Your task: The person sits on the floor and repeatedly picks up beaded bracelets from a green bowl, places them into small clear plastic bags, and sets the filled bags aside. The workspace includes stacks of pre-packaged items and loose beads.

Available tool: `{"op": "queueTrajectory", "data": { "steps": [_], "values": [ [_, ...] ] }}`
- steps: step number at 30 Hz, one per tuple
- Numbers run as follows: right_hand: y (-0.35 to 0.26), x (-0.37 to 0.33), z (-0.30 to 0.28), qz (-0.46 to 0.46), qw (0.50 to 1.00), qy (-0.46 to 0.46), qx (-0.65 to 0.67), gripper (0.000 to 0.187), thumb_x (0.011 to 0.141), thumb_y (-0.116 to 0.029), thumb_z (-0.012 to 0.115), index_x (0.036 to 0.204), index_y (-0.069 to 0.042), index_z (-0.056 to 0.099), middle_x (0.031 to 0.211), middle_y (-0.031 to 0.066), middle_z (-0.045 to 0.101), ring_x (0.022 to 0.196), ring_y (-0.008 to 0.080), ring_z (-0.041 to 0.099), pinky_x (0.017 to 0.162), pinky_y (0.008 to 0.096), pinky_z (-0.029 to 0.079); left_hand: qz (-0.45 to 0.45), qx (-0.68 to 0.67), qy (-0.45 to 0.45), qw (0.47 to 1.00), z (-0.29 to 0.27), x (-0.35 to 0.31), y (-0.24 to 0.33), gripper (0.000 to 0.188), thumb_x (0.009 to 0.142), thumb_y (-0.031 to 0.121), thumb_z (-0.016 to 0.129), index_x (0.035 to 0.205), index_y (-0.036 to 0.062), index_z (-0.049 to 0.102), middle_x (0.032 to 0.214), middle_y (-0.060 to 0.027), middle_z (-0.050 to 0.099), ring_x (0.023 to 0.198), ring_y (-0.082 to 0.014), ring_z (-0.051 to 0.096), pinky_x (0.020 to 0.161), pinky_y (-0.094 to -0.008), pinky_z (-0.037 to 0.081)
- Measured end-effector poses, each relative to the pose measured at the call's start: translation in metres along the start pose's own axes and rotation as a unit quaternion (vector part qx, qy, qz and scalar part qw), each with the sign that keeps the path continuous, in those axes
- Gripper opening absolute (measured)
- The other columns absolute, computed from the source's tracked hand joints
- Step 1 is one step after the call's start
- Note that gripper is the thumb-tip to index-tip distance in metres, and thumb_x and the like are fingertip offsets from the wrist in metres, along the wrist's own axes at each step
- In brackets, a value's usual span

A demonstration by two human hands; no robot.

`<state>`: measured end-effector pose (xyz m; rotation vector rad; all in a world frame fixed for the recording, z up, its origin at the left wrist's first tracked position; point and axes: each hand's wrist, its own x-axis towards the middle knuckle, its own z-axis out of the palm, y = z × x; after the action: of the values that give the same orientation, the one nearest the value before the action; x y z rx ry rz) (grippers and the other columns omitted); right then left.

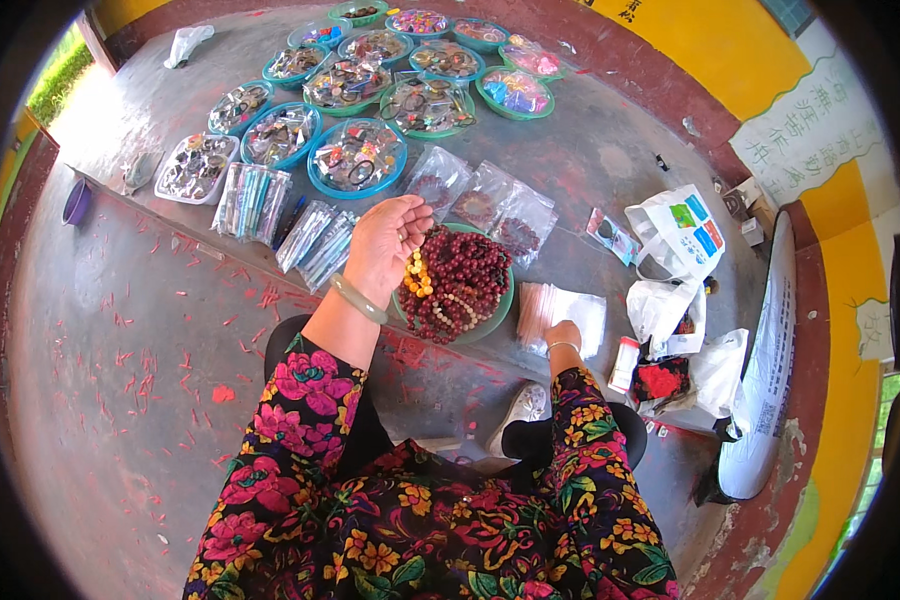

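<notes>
A green bowl (511, 300) in front of me is heaped with dark red bead bracelets (467, 268). Yellow beads (417, 275) lie or hang at the bowl's left side, close to my thumb. Above that side is my left hand (388, 238), a pale bangle on its wrist. Its fingers are curled together; what they hold, if anything, is hidden. To the bowl's right lies a stack of clear plastic bags (588, 318). My right hand (563, 334) is closed at the stack, seemingly on a bag, its fingertips partly hidden.
Bagged bracelets (518, 225) lie behind the bowl. Bundles of wrapped pens (317, 243) are at left. Several basins of small packets (358, 160) stand farther back. At right are a white carrier bag (670, 240), a white tube (624, 365) and a long silver roll (770, 370). A step edge runs before me.
</notes>
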<state>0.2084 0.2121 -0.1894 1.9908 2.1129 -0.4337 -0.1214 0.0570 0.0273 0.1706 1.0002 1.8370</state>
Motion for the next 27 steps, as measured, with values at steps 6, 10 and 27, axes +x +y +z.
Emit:
{"op": "queueTrajectory", "data": {
  "steps": [6, 10, 27],
  "values": [
    [0.015, 0.016, -0.018, 0.025, 0.999, 0.021, 0.01, 0.029, 0.074, -0.018, 0.05, 0.089, 0.003, 0.062, 0.098, 0.0233, 0.06, 0.095, 0.0345, 0.058, 0.083, 0.0383, 0.046, -0.011, -0.002, -0.02, 1.0, 0.008, 0.001, -0.004, 0.022, 0.083, 0.018, 0.054, 0.096, -0.0002, 0.057, 0.09, -0.0102, 0.061, 0.081, -0.0181, 0.057, 0.066, -0.0255, 0.044],
    [-0.006, -0.003, -0.077, 0.009, 0.998, 0.056, -0.005, 0.03, 0.073, -0.02, 0.052, 0.089, 0.003, 0.062, 0.098, 0.0241, 0.06, 0.093, 0.0366, 0.058, 0.083, 0.0397, 0.046, -0.008, 0.006, -0.012, 1.0, 0.002, 0.0, -0.003, 0.021, 0.084, 0.017, 0.054, 0.095, -0.0003, 0.057, 0.089, -0.0101, 0.061, 0.08, -0.0182, 0.058, 0.066, -0.0256, 0.044],
    [-0.088, -0.134, -0.203, -0.266, 0.682, -0.379, 0.566, 0.011, 0.081, -0.007, 0.053, 0.088, -0.001, 0.059, 0.074, 0.0054, 0.062, 0.056, 0.0101, 0.058, 0.05, 0.0205, 0.049, 0.103, 0.268, -0.268, 0.92, 0.029, -0.018, -0.028, 0.039, 0.08, 0.007, 0.062, 0.116, -0.0011, 0.05, 0.113, -0.0066, 0.053, 0.103, -0.0141, 0.051, 0.09, -0.0272, 0.04]
  ]
}}
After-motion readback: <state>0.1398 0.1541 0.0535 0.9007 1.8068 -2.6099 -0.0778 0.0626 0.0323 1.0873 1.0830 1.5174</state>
